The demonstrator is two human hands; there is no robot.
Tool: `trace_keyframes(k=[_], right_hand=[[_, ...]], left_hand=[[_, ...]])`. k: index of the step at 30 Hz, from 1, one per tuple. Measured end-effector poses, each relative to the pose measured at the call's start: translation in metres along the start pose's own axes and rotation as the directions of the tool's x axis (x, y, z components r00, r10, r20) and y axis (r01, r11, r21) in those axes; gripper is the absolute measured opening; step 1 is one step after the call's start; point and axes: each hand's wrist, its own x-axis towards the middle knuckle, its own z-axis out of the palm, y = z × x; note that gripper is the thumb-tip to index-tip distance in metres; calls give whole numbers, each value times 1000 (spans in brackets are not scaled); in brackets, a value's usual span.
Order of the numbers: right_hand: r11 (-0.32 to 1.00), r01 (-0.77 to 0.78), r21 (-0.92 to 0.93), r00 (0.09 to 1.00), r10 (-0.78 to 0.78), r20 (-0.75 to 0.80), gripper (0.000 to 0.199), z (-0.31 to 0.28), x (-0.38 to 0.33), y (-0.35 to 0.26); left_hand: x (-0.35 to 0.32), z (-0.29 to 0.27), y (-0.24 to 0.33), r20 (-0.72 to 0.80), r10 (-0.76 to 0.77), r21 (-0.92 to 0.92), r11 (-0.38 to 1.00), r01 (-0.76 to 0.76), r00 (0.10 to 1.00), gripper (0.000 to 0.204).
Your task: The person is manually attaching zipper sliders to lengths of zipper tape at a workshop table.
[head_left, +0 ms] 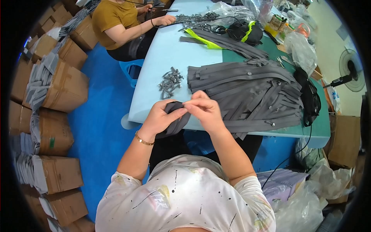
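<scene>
One bare left hand (156, 118) clasps a looped dark grey fabric strip (177, 125) at the near edge of a pale-blue-and-green bench (150, 102), while the right hand (205, 110) pinches the strip's top between the fingers. Just beyond, grey pull tabs with silvery metal bits (170, 83) lie piled left, flat grey zipper strips (247, 89) right. Far left sits a co-worker in a mustard top (112, 19).

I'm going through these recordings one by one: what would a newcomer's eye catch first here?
Probably the broad heap of grey zippers on the table, ahead and to the right. Near its left edge, the left hand and right hand hold dark grey material. The bright blue floor and cardboard boxes stand out at the left.
</scene>
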Motion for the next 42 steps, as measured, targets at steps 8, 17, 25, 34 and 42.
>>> trace_keyframes(k=[8, 17, 25, 34, 42], right_hand=[[987, 151, 45, 726, -80, -682, 11, -101, 46, -90], [848, 59, -527, 249, -524, -815, 35, -232, 51, -119], [761, 123, -637, 987, -162, -3, 19, -6, 23, -40], [949, 180, -259, 983, -162, 88, 10, 3, 6, -1], [997, 67, -34, 997, -65, 38, 12, 9, 0, 6]], left_hand=[[42, 4, 1, 158, 10, 237, 970, -48, 987, 30], [57, 5, -7, 108, -168, -230, 955, 189, 980, 24], [25, 6, -7, 377, -139, -321, 908, 270, 916, 17], [-17, -7, -20, 384, -93, -577, 752, 317, 919, 41], [-28, 0, -24, 230, -197, -698, 649, 302, 953, 23]])
